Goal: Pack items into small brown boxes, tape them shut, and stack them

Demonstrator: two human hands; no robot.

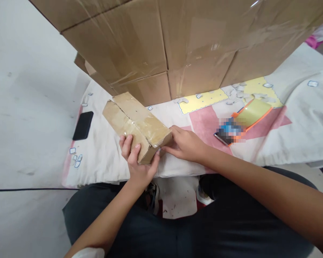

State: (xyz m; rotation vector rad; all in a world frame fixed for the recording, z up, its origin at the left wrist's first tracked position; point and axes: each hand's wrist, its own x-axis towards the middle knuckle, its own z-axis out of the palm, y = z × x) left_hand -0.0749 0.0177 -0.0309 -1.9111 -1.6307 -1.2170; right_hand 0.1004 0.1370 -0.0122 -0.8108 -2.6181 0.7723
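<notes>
A small brown cardboard box (140, 122), taped along its top, lies tilted over the cloth-covered table. My left hand (138, 161) grips its near end from below and the left side, with fingers spread over its side and the thumb at the near end. At the box's near right corner is my right hand (187, 145), its fingers closed on the corner or edge; the fingertips are partly hidden behind the box.
Large taped cardboard boxes (199, 46) form a wall at the back. A black phone-like object (83, 125) lies at the left. To the right are an orange-edged, yellow-green item (254, 113) and scattered scraps (239, 94). The table's cloth (102, 157) ends before my knees.
</notes>
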